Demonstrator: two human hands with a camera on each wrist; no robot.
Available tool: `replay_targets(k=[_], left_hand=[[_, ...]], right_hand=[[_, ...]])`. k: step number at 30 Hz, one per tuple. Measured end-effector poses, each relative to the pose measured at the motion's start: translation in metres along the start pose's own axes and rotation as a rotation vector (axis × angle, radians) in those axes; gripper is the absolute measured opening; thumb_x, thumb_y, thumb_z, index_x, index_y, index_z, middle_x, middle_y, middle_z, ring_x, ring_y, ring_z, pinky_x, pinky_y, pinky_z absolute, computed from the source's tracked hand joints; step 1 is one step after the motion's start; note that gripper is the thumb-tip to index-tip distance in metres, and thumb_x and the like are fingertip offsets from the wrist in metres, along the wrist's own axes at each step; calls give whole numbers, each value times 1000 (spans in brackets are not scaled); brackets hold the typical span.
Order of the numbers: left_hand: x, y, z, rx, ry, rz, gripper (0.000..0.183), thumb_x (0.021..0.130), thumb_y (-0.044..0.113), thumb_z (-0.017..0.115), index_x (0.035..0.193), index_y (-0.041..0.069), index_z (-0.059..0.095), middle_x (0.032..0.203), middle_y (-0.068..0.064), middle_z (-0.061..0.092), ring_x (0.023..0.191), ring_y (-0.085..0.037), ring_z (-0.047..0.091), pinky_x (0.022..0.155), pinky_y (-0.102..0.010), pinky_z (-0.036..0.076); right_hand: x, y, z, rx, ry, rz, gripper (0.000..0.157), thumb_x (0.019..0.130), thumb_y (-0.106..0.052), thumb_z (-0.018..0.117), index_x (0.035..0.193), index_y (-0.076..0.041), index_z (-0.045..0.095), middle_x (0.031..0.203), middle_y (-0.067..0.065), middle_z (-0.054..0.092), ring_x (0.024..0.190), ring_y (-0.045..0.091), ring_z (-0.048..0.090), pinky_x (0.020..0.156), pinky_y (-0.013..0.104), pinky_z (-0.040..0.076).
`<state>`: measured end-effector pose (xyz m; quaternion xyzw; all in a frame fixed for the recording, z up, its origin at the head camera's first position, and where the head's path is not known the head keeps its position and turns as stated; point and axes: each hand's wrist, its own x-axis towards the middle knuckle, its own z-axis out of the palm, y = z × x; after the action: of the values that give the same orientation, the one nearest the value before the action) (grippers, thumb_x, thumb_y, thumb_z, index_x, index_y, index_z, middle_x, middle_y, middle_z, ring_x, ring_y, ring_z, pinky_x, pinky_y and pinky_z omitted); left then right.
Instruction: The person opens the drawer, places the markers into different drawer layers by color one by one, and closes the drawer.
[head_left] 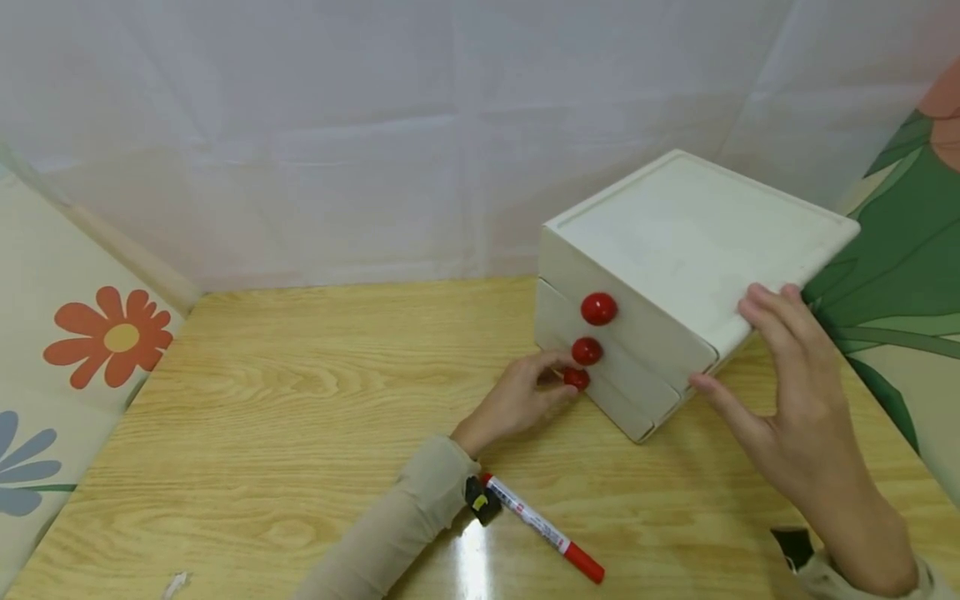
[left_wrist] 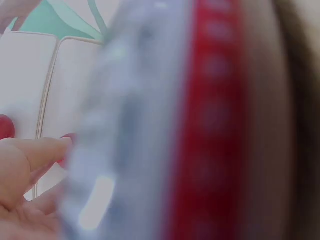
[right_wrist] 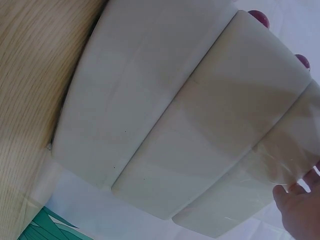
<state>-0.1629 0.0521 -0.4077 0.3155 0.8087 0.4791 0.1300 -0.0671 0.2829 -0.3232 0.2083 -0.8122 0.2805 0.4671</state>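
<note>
A small white drawer cabinet [head_left: 705, 242] with three red round knobs stands at an angle on the right part of the table. At its lowest drawer, my left hand [head_left: 517, 398] pinches the bottom red knob [head_left: 577, 379] between thumb and fingers. My right hand [head_left: 798, 400] steadies the cabinet's near right side, its fingers on the top edge and its thumb by the front corner. Those right fingertips also show in the right wrist view against the cabinet's side [right_wrist: 215, 115]. All the drawer fronts appear closed.
A red and white marker [head_left: 528, 515] lies on the wooden table [head_left: 285, 400] beside the left wrist. In the left wrist view a blurred red and white shape [left_wrist: 140, 125] blocks much of the scene. A white sheet [head_left: 337, 142] hangs behind; flowered panels flank the table.
</note>
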Motion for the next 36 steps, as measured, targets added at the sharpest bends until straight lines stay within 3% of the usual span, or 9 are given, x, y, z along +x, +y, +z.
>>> replay_targets(k=[9, 21, 29, 36], left_hand=[[-1, 1, 0, 11, 25, -7, 28, 93, 9, 69, 121, 9, 66, 116, -5, 72, 102, -15, 66, 90, -19, 52], [-3, 2, -3, 28, 28, -43, 26, 94, 12, 68, 120, 13, 68, 113, -1, 72, 98, -10, 64, 87, -18, 52], [-8, 0, -6, 42, 8, -17, 24, 92, 10, 69, 116, 13, 69, 113, 1, 71, 102, -8, 64, 92, -19, 52], [-18, 1, -11, 27, -30, -33, 25, 92, 7, 69, 117, 9, 68, 111, -4, 72, 103, -14, 66, 92, -20, 52]], right_hand=[[0, 0, -1, -1, -13, 12, 78, 95, -55, 57, 126, 17, 51, 132, 34, 50, 141, 25, 42, 125, 43, 24], [1, -1, 1, 9, -5, -1, 78, 95, -54, 57, 126, 17, 52, 132, 34, 51, 141, 26, 42, 125, 43, 24], [2, 0, 0, 8, 2, -3, 78, 94, -55, 57, 125, 17, 52, 133, 33, 52, 141, 25, 42, 125, 42, 25], [-2, 1, -2, -20, -20, 12, 79, 94, -57, 56, 126, 16, 52, 133, 33, 51, 142, 30, 40, 125, 42, 25]])
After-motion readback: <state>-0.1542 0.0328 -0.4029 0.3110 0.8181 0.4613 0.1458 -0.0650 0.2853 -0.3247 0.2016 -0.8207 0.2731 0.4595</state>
